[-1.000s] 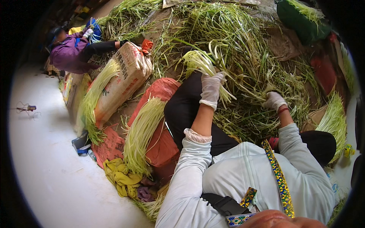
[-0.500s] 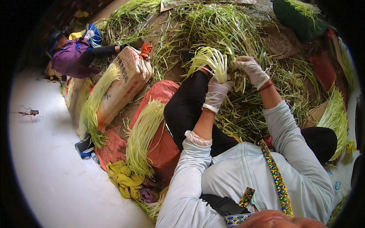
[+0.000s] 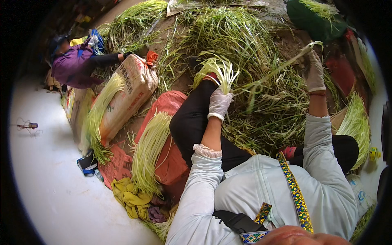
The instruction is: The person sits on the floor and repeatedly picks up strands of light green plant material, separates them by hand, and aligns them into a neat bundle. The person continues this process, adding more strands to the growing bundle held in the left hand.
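Observation:
My left hand (image 3: 221,103), in a thin white glove, is closed round a bunch of pale yellow-green garlic-like shoots (image 3: 222,74). Their tops fan out over my raised knee. Well off to the right, my gloved right hand (image 3: 315,74) is raised, with its fingers pointing away from me. Long withered leaf strands (image 3: 283,65) run from beside the left hand up to the right fingertips, which appear pinched on them; motion blurs part of the strands. Beneath both hands lies a broad heap of loose green shoots and leaves (image 3: 265,118).
Shoots (image 3: 152,149) lie in a sheaf over a red sack (image 3: 173,159) at my left. A full white sack (image 3: 132,92) stands beyond it, near a person in purple (image 3: 73,65). More shoots (image 3: 354,126) are stacked at right. A yellow-green cloth (image 3: 130,198) lies at lower left.
My right hand has swung away to the right from beside the bunch, drawing long leaf strands out with it. My left hand keeps its hold on the shoots and sits slightly further left.

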`<action>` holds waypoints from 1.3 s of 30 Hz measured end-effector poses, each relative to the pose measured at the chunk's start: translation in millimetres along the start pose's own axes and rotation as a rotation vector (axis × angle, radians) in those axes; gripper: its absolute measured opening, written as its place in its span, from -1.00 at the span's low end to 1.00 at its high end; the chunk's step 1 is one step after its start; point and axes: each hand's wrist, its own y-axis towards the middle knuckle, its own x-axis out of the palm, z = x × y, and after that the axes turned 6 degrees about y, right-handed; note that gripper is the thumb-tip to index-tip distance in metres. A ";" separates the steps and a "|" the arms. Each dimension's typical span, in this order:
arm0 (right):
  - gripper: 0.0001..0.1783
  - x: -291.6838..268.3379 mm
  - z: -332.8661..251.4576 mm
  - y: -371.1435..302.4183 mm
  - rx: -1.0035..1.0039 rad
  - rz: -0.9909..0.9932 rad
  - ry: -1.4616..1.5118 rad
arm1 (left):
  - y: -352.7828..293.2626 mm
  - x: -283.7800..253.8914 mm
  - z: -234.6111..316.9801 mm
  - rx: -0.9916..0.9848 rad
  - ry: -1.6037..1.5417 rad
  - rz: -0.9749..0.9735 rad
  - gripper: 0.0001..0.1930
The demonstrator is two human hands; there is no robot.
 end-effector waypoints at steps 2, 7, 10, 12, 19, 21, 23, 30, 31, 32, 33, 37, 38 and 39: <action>-0.85 -2.1 6.9 -2.6 0.087 -0.124 -0.022 | 0.1 -3.1 6.5 -0.008 -0.008 0.005 -0.82; -0.84 24.8 46.5 -25.2 0.205 -0.144 -0.071 | -12.0 -12.7 39.0 -0.007 -0.579 -0.083 -0.90; -0.85 57.3 62.2 -39.1 0.235 -0.207 -0.052 | -22.1 -6.4 49.3 0.028 -0.791 -0.277 -0.79; -0.86 79.3 69.8 -43.3 0.271 -0.334 -0.035 | -26.8 3.6 49.1 0.090 -0.750 -0.397 -0.68; -0.67 123.8 99.3 -40.3 0.174 -0.510 -0.431 | -22.8 7.5 39.2 -0.020 -0.736 -0.409 -0.87; -0.48 123.3 98.5 -55.2 0.445 -0.725 -0.457 | -17.0 -2.9 39.4 0.008 -0.832 -0.343 -0.88; -0.53 119.6 95.2 -80.4 0.656 -0.907 -0.491 | -9.3 -15.3 40.1 0.020 -0.928 -0.320 -0.87; -0.67 38.3 45.5 -64.8 0.793 -0.747 -0.541 | 7.4 -71.8 39.9 0.086 -1.270 -0.218 -0.84; -0.65 21.4 43.3 -53.1 0.766 -0.703 -0.557 | 7.5 -78.4 40.3 0.133 -1.305 -0.201 -0.82; -0.63 8.0 44.6 -42.4 0.678 -0.701 -0.482 | 10.0 -85.0 42.6 0.097 -1.295 -0.135 -0.80; -0.64 -3.7 40.2 -38.3 0.783 -0.615 -0.906 | 9.2 -86.4 42.8 0.084 -1.315 -0.141 -0.81; -0.50 6.4 32.2 -38.8 0.416 -0.761 -1.901 | 3.9 -67.2 41.4 -0.017 -1.239 -0.220 -0.85; -0.45 20.6 31.6 -46.3 0.153 -0.660 -1.767 | 0.9 -56.5 39.7 0.039 -1.152 -0.218 -0.86; -0.43 40.5 38.2 -50.6 -0.036 -0.775 -1.519 | 0.8 -47.9 40.1 -0.041 -1.129 -0.242 -0.85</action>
